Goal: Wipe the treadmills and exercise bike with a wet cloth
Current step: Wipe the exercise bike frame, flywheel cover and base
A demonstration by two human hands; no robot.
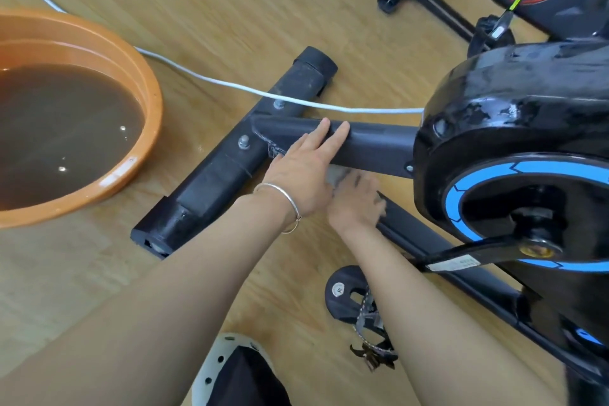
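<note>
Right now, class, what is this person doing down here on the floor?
A person is wiping the exercise bike. The left hand rests with straight fingers on the frame tube. The right hand presses a grey cloth against the tube's underside. An orange basin of brown water stands on the floor to the left.

Basin left of bike; cable between.

black exercise bike upright on floor, grey cloth under its frame tube
</note>
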